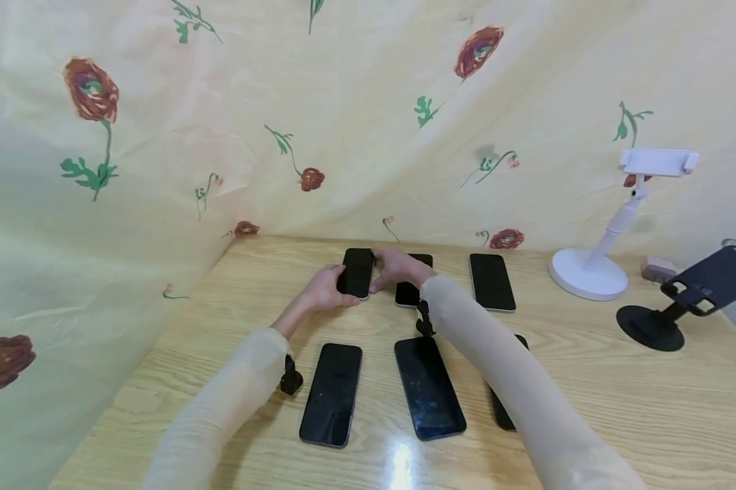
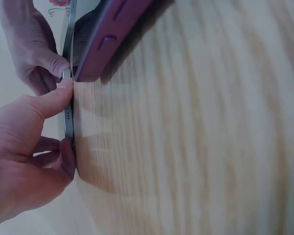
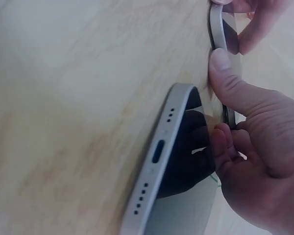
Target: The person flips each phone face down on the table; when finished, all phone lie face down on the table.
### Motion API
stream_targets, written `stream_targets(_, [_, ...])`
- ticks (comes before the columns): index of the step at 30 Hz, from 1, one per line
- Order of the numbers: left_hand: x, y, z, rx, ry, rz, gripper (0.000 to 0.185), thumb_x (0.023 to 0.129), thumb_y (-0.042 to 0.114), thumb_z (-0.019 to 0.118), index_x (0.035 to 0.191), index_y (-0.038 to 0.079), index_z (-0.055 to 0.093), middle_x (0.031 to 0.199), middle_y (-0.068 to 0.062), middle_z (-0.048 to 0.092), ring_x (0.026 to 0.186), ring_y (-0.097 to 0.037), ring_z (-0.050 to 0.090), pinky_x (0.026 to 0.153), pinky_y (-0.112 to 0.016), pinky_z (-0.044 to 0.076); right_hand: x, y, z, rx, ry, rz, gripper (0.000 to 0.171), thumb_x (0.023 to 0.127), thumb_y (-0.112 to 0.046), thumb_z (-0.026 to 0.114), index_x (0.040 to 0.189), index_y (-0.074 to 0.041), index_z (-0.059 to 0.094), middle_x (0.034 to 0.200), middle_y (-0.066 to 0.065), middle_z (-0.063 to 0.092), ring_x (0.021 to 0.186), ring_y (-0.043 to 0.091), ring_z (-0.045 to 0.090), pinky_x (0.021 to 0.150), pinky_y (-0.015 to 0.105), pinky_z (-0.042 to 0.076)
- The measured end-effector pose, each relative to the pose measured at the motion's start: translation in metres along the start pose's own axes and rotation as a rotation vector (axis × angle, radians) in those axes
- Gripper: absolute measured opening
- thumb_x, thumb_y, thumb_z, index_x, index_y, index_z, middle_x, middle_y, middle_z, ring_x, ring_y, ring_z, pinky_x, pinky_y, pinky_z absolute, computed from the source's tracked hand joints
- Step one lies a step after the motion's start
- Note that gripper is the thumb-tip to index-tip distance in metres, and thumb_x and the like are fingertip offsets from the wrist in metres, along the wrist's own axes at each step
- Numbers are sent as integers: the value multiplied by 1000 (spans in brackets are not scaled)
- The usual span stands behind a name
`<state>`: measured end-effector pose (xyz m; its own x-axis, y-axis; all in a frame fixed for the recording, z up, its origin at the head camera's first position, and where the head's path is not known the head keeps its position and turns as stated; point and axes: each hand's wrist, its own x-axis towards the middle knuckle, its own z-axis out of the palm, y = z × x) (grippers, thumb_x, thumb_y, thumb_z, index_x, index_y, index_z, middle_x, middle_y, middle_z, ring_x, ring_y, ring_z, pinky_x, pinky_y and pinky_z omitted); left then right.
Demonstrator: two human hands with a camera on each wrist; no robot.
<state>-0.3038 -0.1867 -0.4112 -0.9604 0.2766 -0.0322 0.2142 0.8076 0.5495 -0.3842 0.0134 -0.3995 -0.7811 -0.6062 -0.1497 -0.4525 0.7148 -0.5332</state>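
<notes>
Phone (image 1: 357,272) — pinched between both hands (image 1: 360,279), table (image 1: 588,381).

The wooden table (image 1: 588,381) in front of you is carrying six phones and two stands. Take the white stand (image 1: 590,271) as the mark. Three dark phones (image 1: 492,281) are lying in a row left of it. Three more phones (image 1: 331,393) are lying nearer to you. The black stand (image 1: 649,327) is sitting just right of it.
</notes>
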Motion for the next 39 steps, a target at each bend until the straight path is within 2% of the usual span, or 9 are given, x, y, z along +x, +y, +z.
stream_targets(8, [-1,-2,1,-21,12,12,86,87,28,79,148,-13,34,152,-29,36,138,-42,36,112,-47,32,0,3,3,-6,37,-31,99,79,-22,88,154,6,29,155,21,36,143,33,31,115,42,26])
stream_targets(11, [-2,-3,1,-26,15,21,86,88,28,79,148,-13,34,152,-29,35,138,-42,36,112,-47,32,0,4,3,-10,53,-49,99,80,-24,88,153,7,28,151,23,41,139,34,36,113,40,30])
stream_targets(14, [-2,-5,1,-44,19,27,86,88,28,78,149,-12,34,152,-28,36,138,-41,37,111,-47,33,-1,5,3,19,70,-79,95,79,-22,88,152,6,35,124,23,61,114,33,54,98,39,43])
stream_targets(16, [-2,-5,1,-56,21,27,85,88,28,78,149,-12,34,152,-28,36,138,-42,37,111,-47,33,-1,5,3,53,80,-99,89,78,-20,89,150,3,41,103,18,63,95,30,55,84,38,46])
stream_targets(18, [-2,-6,1,-61,17,22,84,89,28,77,150,-10,34,153,-27,36,139,-41,36,112,-47,32,-1,6,2,82,85,-111,86,78,-19,89,149,0,44,94,15,61,86,28,53,78,39,45])
stream_targets(22, [-3,-5,-1,-48,-2,10,82,91,29,75,152,-6,33,155,-25,33,141,-40,32,113,-47,30,-3,6,2,115,87,-105,94,79,-21,88,153,4,35,118,23,63,104,31,58,90,39,48])
stream_targets(26, [-5,-3,-2,-63,-15,14,78,93,28,73,153,-4,34,156,-24,33,142,-40,31,113,-47,30,-6,6,2,167,79,-81,101,81,-21,86,156,5,23,146,28,45,124,39,53,99,42,47])
stream_targets(33, [-8,-3,-5,-88,-50,72,71,96,23,69,154,0,35,154,-25,36,141,-38,33,113,-47,30,-11,3,2,214,88,-101,100,83,-20,85,157,3,21,154,25,34,127,39,51,100,42,47])
stream_targets(39, [-12,-5,-10,-176,-78,66,69,97,21,67,156,4,34,155,-24,34,137,-38,39,110,-48,34,-13,-2,2,223,82,-109,98,87,-21,81,158,2,17,157,21,31,130,38,50,96,41,50])
